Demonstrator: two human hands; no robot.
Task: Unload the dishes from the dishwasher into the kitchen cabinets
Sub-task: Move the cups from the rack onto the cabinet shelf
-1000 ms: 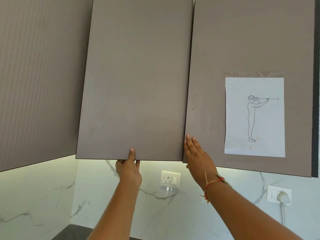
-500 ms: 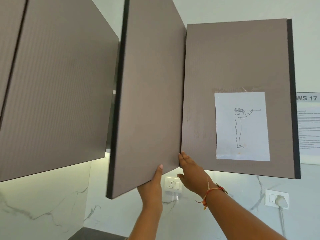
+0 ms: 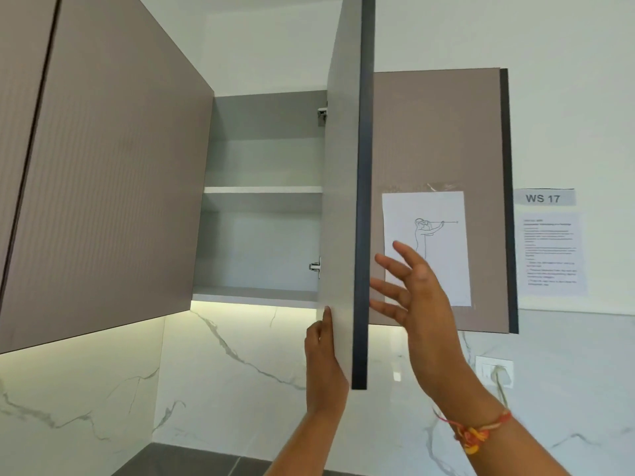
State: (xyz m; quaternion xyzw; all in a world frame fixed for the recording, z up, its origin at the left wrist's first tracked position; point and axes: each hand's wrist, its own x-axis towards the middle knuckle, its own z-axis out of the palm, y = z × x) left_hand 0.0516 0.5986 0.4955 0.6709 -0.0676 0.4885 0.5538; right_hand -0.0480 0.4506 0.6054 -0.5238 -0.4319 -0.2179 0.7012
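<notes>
The middle cabinet door (image 3: 338, 214) stands swung out toward me, its dark edge facing the camera. My left hand (image 3: 323, 359) holds its lower edge, one digit lying up the pale inner face and the others hidden behind the door. My right hand (image 3: 412, 297) hovers just right of that edge, fingers spread, holding nothing. The opened cabinet (image 3: 261, 300) shows a middle shelf (image 3: 263, 190) and a bottom shelf, both bare. No dishes or dishwasher are in view.
The shut right cabinet door (image 3: 436, 139) carries a taped paper sketch (image 3: 443, 214). The left cabinet door (image 3: 113, 187) hangs large at the left. The marble backsplash (image 3: 240, 379) has a socket with a plug (image 3: 494, 371). Wall notices (image 3: 549, 252) hang at the right. A dark counter (image 3: 178, 462) lies below.
The middle door has swung from barely open to wide open, revealing the shelves. My left hand followed its lower edge. My right hand left the right door's corner and lifted with fingers spread.
</notes>
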